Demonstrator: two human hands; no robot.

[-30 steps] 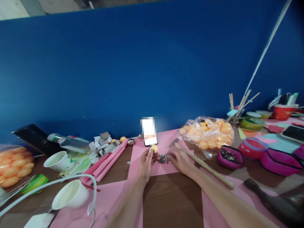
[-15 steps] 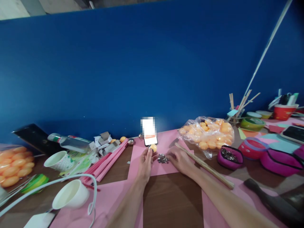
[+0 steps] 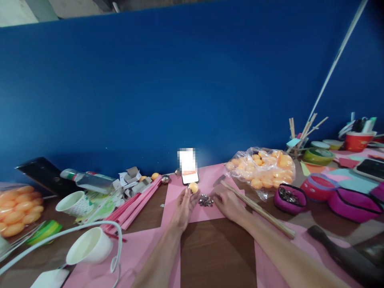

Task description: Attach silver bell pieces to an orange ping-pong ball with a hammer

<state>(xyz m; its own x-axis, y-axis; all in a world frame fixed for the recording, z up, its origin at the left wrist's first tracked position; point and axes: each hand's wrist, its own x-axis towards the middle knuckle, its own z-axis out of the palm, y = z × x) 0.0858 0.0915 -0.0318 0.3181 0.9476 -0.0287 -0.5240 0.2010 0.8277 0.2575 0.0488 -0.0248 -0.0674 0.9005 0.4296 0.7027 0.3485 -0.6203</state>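
Between the fingertips of my left hand [image 3: 182, 206] is an orange ping-pong ball [image 3: 193, 187], with a dark, shiny patch on its left side. Small shiny metal pieces, which look like thumbtacks [image 3: 206, 200], lie heaped on a pink sheet [image 3: 210, 215] between my hands. My right hand [image 3: 228, 203] rests just right of the heap, its fingers bent together at the edge of the pieces. Whether it pinches one of them is too small to make out. A phone [image 3: 191, 178] stands behind the ball, its screen partly blurred.
A hammer [image 3: 258, 209] with a wooden handle lies right of my right hand. Behind it is a clear bag of orange balls [image 3: 261, 168]. A purple container [image 3: 290, 202] holds more metal pieces. Pink strips [image 3: 135, 208], a silver ball [image 3: 165, 179] and a white cup [image 3: 89, 246] are on the left.
My left hand has turned the ball slightly and shifted it a little to the left. My right hand has barely moved beside the heap.
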